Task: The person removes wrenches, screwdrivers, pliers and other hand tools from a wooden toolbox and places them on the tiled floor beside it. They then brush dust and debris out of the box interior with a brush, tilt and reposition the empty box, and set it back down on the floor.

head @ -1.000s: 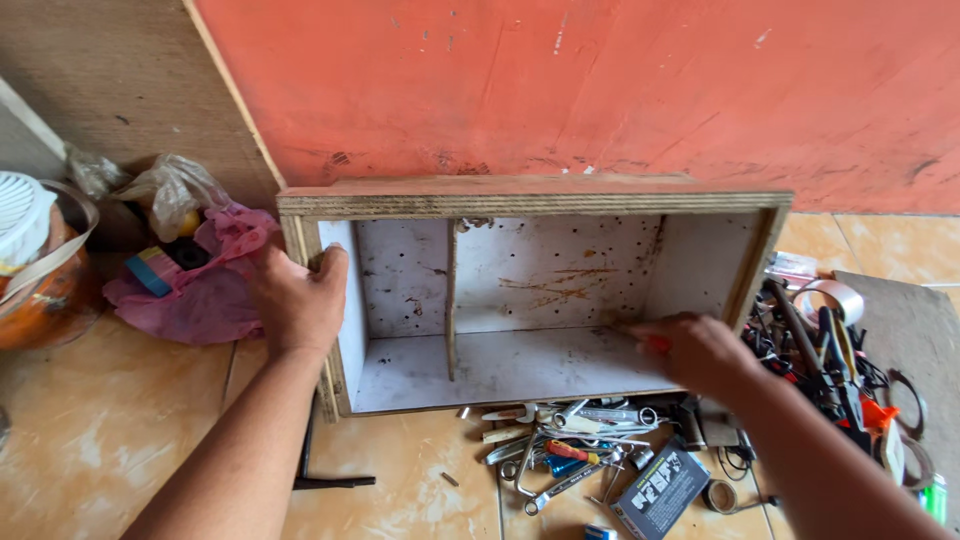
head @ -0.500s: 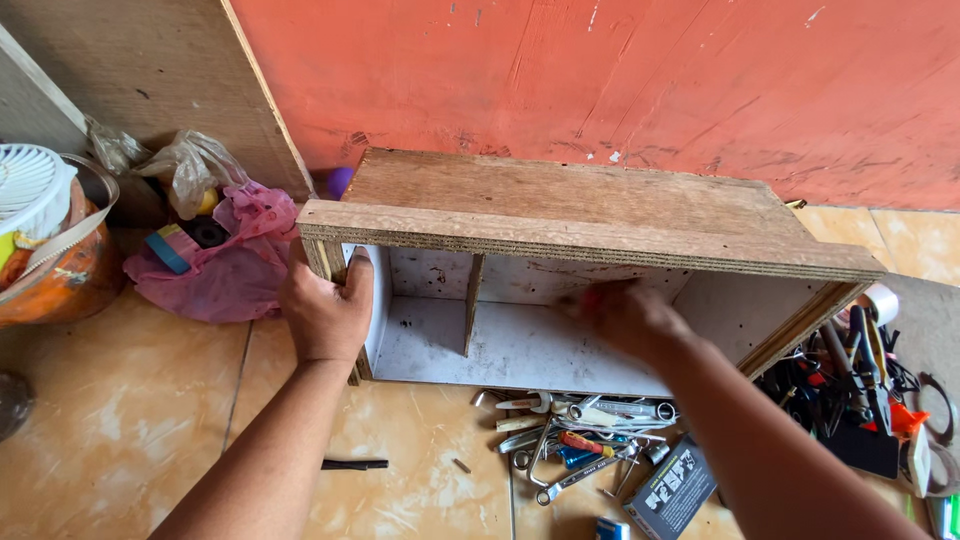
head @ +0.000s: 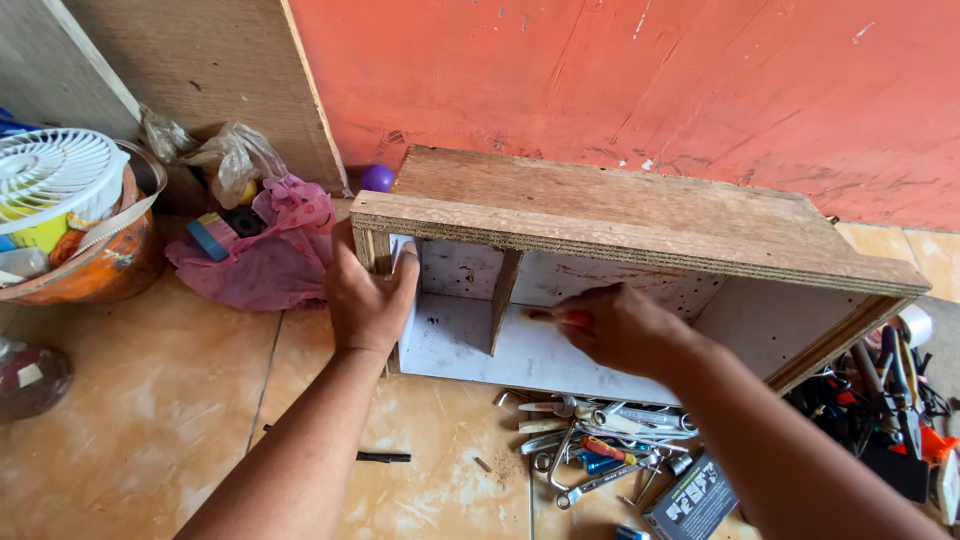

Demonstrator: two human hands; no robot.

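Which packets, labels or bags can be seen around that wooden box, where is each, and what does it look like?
Small box: on the floor tiles below the wooden box, among the wrenches; flat, rectangular, dark with pale printing.
Pink plastic bag: left of the wooden box, beside the left hand; crumpled, open.
Clear plastic bag: behind the pink one, against the board; knotted, something yellow inside.
No screens or signs.
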